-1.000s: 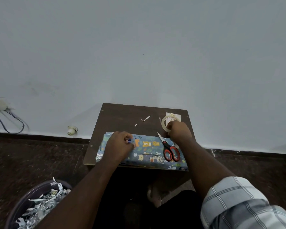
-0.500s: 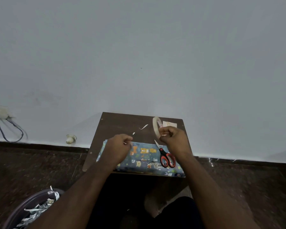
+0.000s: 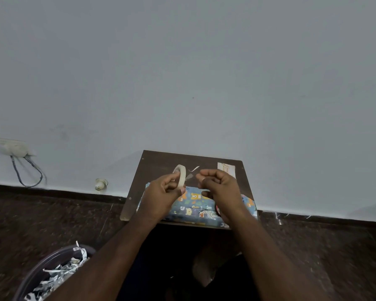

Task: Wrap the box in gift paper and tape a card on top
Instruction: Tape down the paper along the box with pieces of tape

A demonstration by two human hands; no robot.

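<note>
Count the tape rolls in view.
1. The tape roll is held upright in the left hand above the wrapped box; the right hand pulls its free end. Others may be hidden behind the hands.

wrapped box (image 3: 195, 205) on table (image 3: 161, 161), near edge; card (image 3: 226, 169) behind it at far right corner; tape roll (image 3: 180, 176) in left hand (image 3: 163, 192) above box, right hand (image 3: 220, 187) beside it; bin (image 3: 50, 276) on floor, front left
</note>
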